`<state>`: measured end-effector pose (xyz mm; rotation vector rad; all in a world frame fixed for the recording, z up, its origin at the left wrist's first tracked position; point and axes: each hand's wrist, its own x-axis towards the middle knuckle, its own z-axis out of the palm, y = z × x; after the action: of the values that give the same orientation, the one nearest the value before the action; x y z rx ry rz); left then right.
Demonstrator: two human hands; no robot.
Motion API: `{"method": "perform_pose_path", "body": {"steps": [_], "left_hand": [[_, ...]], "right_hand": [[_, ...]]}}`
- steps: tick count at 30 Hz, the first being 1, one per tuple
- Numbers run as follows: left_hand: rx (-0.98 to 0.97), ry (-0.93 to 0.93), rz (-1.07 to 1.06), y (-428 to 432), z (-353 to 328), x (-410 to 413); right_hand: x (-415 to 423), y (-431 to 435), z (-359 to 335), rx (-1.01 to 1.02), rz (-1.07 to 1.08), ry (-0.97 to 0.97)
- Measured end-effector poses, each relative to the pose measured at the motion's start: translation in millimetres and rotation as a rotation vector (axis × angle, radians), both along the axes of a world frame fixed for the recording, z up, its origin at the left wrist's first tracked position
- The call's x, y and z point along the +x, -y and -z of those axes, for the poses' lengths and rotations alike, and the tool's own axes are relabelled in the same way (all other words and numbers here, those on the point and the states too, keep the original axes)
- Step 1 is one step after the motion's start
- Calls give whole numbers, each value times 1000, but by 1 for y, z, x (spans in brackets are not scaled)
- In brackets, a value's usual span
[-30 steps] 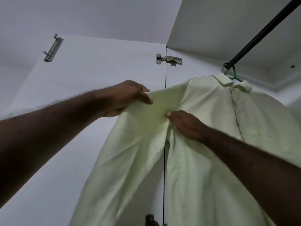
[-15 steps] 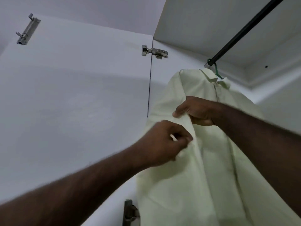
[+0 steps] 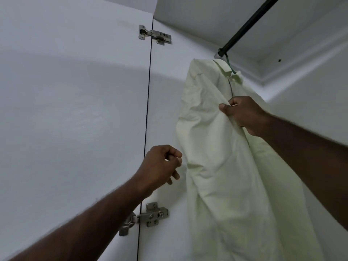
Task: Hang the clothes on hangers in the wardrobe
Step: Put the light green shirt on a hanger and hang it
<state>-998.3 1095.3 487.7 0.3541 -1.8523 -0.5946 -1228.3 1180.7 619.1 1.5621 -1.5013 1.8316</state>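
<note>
The shirt (image 3: 216,147), pale green and creased, hangs inside the wardrobe directly below the near end of the rod (image 3: 248,21), its body falling in long folds out of the bottom of the view. Its collar (image 3: 231,72) sits just under the rod end, with the placket running down from it. A green hanger (image 3: 228,63) hooks over the rod at that end, and only its hook and neck show above the collar. The right hand (image 3: 244,113) is below the rod, on the shirt's front a little under the collar; its fingers (image 3: 225,108) are curled and pinch a bunch of cloth beside the placket, thumb on the near side. The left hand (image 3: 160,164) is lower and to the left of the rod end, just beside the shirt's left edge and apart from it; its fingers (image 3: 175,153) are curled in towards the thumb and hold nothing that can be made out. Both forearms reach up from the bottom of the view. Left of the rod end stands the white side panel (image 3: 165,110), and beyond it the open white door (image 3: 75,110), with a dark seam between them. An upper hinge (image 3: 155,36) spans that seam at about the height of the rod end, and a lower hinge (image 3: 150,216) spans it far below the rod. The white top panel (image 3: 207,16) lies above the rod.
</note>
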Motion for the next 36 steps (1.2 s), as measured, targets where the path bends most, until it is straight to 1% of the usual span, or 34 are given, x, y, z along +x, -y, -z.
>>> {"method": "perform_pose_path", "body": {"steps": [3, 6, 8, 11, 14, 16, 20, 24, 26, 28, 30, 32, 34, 36], "left_hand": [[-16, 40, -25, -4, 2, -15], [-54, 88, -73, -11, 4, -30], [-76, 50, -110, -15, 3, -41], [-103, 2, -266, -18, -3, -53], [-107, 61, -485, -17, -12, -61], [-174, 104, -587, -18, -18, -66], [-332, 163, -720, -23, -27, -73], [-370, 183, -797, -21, -36, -72], [-356, 176, -776, -16, -40, -72], [-302, 129, -682, -6, -39, -67], [-221, 7, -507, 6, -33, -55], [-151, -96, -330, 16, -25, -40], [-84, -101, -168, 19, -21, -26], [-29, -87, -79, 18, -23, -16]], "right_hand": [[-5, 0, 2, -70, 51, -7], [-6, 0, 3, -110, 130, -58], [-7, 0, 2, -121, 177, -91], [-11, -1, 1, -105, 237, -130], [-15, -3, -1, -87, 288, -179], [-16, -5, -3, -82, 320, -213], [-18, -8, -8, -72, 335, -241], [-21, -6, -7, -71, 343, -251], [-21, -4, -7, -66, 352, -254], [-21, -6, -10, -88, 367, -267], [-26, -11, -12, -152, 394, -288], [-32, -11, -9, -153, 426, -340], [-33, 0, -1, -127, 442, -371], [-27, 12, 8, -138, 419, -339]]}}
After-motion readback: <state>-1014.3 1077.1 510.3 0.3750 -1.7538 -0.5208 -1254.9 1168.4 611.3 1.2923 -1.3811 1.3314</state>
